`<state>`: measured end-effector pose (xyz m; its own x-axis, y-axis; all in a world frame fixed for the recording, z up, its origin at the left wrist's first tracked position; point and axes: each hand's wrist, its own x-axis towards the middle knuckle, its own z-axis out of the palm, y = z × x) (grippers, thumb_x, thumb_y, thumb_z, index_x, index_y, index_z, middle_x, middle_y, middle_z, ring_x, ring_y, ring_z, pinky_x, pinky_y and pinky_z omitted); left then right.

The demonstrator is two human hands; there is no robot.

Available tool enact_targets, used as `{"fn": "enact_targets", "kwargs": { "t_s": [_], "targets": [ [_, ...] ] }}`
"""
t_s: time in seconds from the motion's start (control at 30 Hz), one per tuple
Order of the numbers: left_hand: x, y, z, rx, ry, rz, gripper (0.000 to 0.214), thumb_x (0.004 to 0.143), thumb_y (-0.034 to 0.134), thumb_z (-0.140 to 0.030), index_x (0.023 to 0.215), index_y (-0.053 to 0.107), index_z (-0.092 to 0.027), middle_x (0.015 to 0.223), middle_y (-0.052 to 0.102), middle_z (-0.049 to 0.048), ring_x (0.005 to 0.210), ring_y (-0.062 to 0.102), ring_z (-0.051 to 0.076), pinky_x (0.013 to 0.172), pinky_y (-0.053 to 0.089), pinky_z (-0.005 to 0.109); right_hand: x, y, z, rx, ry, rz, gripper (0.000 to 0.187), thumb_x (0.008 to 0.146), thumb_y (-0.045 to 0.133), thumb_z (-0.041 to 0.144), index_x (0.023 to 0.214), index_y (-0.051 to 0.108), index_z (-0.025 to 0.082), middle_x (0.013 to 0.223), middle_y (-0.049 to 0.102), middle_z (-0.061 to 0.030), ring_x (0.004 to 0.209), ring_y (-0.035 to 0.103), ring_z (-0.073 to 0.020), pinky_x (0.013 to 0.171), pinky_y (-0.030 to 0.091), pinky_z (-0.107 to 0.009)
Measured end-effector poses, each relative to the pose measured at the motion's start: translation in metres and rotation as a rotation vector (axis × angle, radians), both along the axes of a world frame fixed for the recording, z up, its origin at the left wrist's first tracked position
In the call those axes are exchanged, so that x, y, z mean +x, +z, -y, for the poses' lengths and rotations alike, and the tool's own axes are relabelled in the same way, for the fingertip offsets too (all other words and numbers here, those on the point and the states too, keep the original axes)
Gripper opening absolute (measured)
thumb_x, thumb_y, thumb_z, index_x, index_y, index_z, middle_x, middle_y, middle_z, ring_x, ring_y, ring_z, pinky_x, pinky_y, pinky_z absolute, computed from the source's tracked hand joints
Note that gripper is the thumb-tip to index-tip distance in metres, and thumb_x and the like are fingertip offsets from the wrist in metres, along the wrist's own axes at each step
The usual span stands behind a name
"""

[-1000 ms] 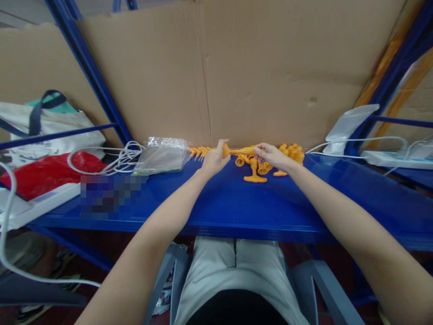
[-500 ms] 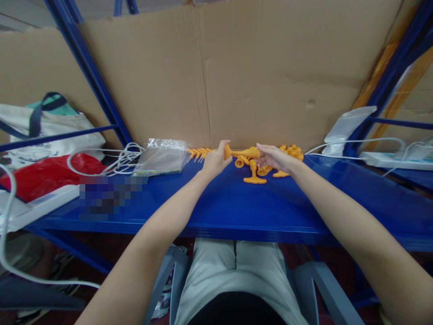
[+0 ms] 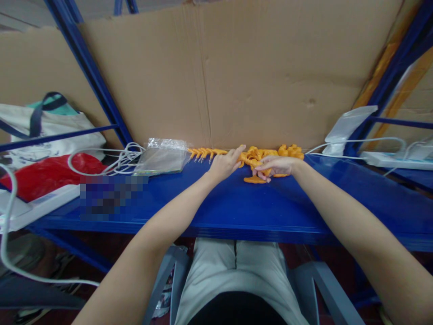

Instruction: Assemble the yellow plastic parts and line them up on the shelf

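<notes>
A heap of orange plastic parts lies at the back of the blue shelf, against the cardboard wall. My left hand reaches into the heap with its forefinger and thumb stretched out, touching the parts and gripping none. My right hand lies palm down over the heap. Its fingers curl onto an orange part with a flat foot. A row of small orange pieces lies just left of my left hand. More orange parts sit behind my right wrist.
A clear plastic bag and coiled white cables lie to the left, beyond them a red bag and a white tote. A white pouch and a white power strip sit at the right. Blue rack posts flank the cardboard.
Both hands held a long orange piece up between them. They have come down onto the heap, the piece is no longer raised, and my left fingers have spread.
</notes>
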<state>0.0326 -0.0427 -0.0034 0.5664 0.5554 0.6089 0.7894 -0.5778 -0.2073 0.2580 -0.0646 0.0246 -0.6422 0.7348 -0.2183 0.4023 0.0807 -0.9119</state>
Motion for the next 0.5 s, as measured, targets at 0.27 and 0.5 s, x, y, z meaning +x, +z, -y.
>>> {"fn": "enact_targets", "kwargs": {
  "t_s": [0.27,0.5],
  "targets": [
    [-0.001,0.003,0.002,-0.025,0.021,-0.104,0.059,0.097,0.052,-0.026,0.153,0.035,-0.019,0.126,0.066,0.0144,0.104,0.069,0.02,0.073,0.051,0.022,-0.017,-0.01,-0.005,0.258,-0.072,0.216,0.035,0.079,0.067,0.038,0.056,0.048,0.02,0.047,0.048,0.0035,0.046,0.042,-0.0089,0.05,0.035,-0.026],
    [0.003,0.012,0.009,-0.097,0.092,-0.124,0.061,0.097,0.051,-0.024,0.154,0.033,-0.02,0.128,0.063,0.0165,0.106,0.069,0.023,0.077,0.053,0.026,-0.026,-0.007,0.001,0.383,-0.132,0.316,0.033,0.08,0.064,0.036,0.056,0.048,0.021,0.047,0.049,0.0032,0.045,0.044,-0.0101,0.051,0.038,-0.027]
  ]
}}
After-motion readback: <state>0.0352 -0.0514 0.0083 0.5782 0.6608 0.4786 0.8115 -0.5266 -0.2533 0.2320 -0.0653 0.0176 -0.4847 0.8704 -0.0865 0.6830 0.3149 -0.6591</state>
